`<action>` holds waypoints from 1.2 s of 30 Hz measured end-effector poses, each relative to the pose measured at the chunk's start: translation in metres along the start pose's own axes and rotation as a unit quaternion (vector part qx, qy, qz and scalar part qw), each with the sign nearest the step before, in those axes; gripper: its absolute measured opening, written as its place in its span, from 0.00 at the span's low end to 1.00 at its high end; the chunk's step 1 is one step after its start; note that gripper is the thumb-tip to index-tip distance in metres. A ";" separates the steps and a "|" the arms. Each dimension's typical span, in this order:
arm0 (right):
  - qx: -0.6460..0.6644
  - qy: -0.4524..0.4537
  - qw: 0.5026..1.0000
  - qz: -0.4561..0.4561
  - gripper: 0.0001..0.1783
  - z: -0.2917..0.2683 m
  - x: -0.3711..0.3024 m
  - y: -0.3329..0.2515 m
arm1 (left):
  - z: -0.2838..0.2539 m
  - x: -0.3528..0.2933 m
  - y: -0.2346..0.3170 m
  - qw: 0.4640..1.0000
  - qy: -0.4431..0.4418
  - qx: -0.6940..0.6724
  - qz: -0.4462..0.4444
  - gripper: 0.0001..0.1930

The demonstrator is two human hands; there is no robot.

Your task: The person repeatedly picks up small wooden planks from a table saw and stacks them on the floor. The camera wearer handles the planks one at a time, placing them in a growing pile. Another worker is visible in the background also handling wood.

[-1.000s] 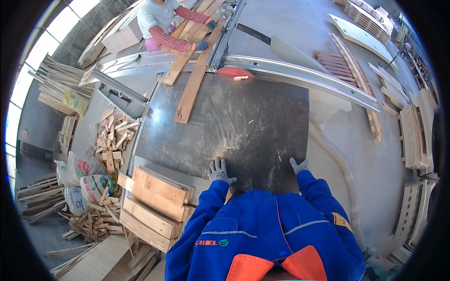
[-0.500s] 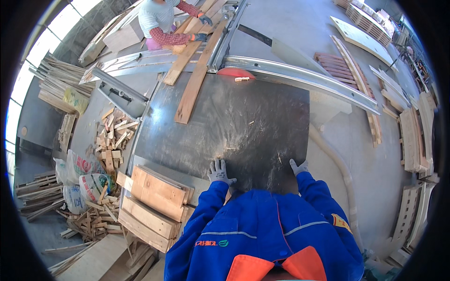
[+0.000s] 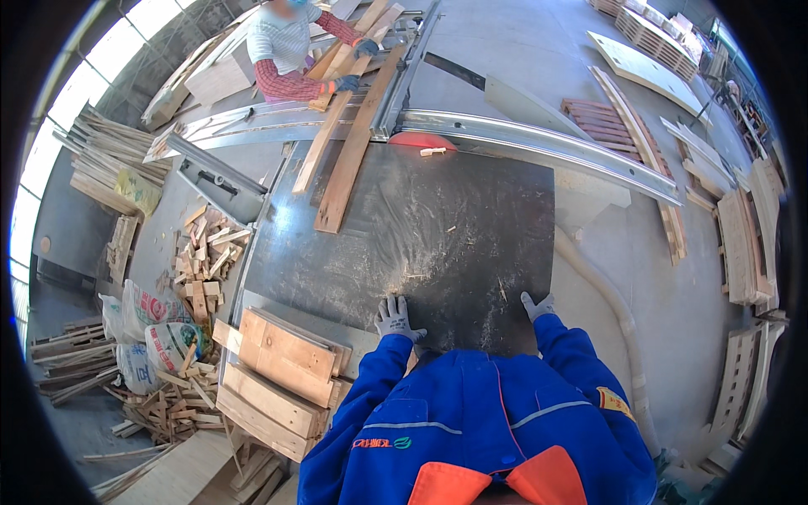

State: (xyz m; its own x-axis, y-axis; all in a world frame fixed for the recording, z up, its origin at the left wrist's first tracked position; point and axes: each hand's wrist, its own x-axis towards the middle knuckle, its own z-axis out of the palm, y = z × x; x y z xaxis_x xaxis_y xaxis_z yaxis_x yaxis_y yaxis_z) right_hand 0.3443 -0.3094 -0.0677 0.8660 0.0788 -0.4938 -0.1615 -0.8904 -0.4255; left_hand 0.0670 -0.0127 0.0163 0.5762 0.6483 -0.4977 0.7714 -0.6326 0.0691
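Note:
Both my hands wear grey gloves and rest at the near side of a dark, dusty saw table [image 3: 471, 198]. My left hand [image 3: 397, 319] lies flat with its fingers spread on the near edge, holding nothing. My right hand [image 3: 537, 306] is at the table's near right corner, thumb apart from the fingers and nothing seen in it; its fingers partly hide over the edge. Two wooden planks, a long brown one [image 3: 347, 181] and a paler narrow one [image 3: 317, 156], reach onto the table from the far side. A red guard [image 3: 421, 140] sits beside a small pale scrap [image 3: 433, 151].
Across the table a co-worker's gloved hands [image 3: 343, 83] are on planks. A metal rail [image 3: 539, 143] crosses the far side. Stacked boards [image 3: 282, 349] stand by my left arm; offcuts [image 3: 202, 252] and filled sacks [image 3: 143, 311] lie farther left. A hose [image 3: 619, 307] runs along the right.
The co-worker's nearer hand has moved toward me, and the paler plank's end has come farther onto the table. The long brown plank shifted slightly nearer. My hands have stayed in place.

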 end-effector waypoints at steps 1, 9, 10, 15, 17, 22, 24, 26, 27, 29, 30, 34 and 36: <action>0.006 -0.007 1.000 0.004 0.69 -0.001 -0.002 -0.002 | 0.001 0.000 -0.001 1.000 -0.001 -0.002 -0.001 0.63; 0.014 0.003 1.000 -0.002 0.68 -0.003 -0.002 -0.001 | 0.011 0.004 -0.004 1.000 0.015 -0.014 0.010 0.63; 0.018 0.004 1.000 -0.002 0.68 -0.003 -0.002 -0.001 | 0.011 0.004 -0.003 1.000 0.014 -0.015 0.010 0.63; 0.012 0.032 0.999 -0.020 0.67 0.002 0.002 0.004 | 0.010 0.004 -0.004 1.000 0.011 -0.013 0.011 0.63; 0.004 0.041 0.999 -0.020 0.67 0.006 0.006 0.008 | 0.009 0.004 -0.003 1.000 0.010 -0.011 0.011 0.63; 0.018 0.017 1.000 -0.016 0.67 0.003 0.003 0.004 | 0.001 0.001 0.001 1.000 -0.003 0.018 0.000 0.61; 0.015 0.020 1.000 -0.013 0.67 0.002 0.003 0.004 | 0.000 0.000 0.002 1.000 0.000 0.015 0.001 0.61; 0.019 0.016 1.000 -0.009 0.66 0.000 0.001 0.001 | 0.003 0.000 0.000 1.000 0.006 0.006 0.003 0.61; 0.025 0.010 1.000 -0.007 0.66 -0.002 -0.002 -0.003 | 0.006 0.002 -0.003 1.000 0.011 0.000 0.004 0.62; 0.028 0.012 1.000 -0.005 0.65 -0.001 -0.002 -0.001 | 0.007 0.002 -0.003 1.000 0.012 0.000 0.006 0.62; 0.025 0.019 0.999 -0.005 0.65 0.001 0.001 0.002 | 0.004 0.001 -0.001 1.000 0.008 0.008 0.008 0.61; 0.043 0.006 0.999 -0.020 0.66 -0.003 -0.002 -0.001 | 0.002 -0.001 -0.001 1.000 0.010 0.012 0.008 0.60; 0.025 0.026 0.999 -0.015 0.66 0.002 0.002 0.003 | -0.001 -0.002 0.001 1.000 0.006 0.011 0.007 0.60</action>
State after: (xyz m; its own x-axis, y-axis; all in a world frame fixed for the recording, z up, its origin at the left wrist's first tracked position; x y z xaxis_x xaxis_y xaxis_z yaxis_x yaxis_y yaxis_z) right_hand 0.3442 -0.3109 -0.0712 0.8944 0.0800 -0.4401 -0.1573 -0.8648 -0.4769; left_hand 0.0668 -0.0140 0.0182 0.5904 0.6437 -0.4869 0.7567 -0.6513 0.0564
